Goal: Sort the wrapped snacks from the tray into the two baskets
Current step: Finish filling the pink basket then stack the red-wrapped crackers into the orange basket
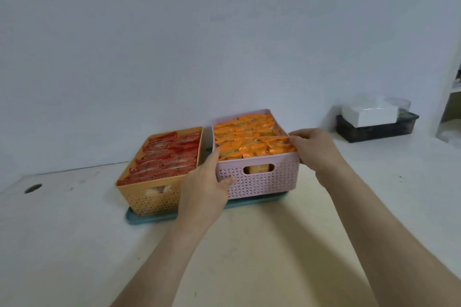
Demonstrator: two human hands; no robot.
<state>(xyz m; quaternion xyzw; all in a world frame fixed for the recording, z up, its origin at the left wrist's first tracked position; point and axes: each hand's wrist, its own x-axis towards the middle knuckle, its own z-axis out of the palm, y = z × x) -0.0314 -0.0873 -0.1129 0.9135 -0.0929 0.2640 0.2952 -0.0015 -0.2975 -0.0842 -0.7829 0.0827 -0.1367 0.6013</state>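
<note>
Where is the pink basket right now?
The pink basket is right of centre in the head view, over the blue tray, just right of the orange basket, gripped by the left hand and right hand.

I see a plain white table [74,244] with a pale, bare wall [174,32] behind it. Near the table's left edge I make out a small round dark hole [33,188] in the top. Far right, by the wall, sits a shallow black rectangular plastic bin [376,129]. A white rectangular box [369,113] rests in it, and just behind that is a clear round plastic tub [398,104], its contents too blurred to tell. At the right edge stands part of a white shelf unit [452,87].
</note>
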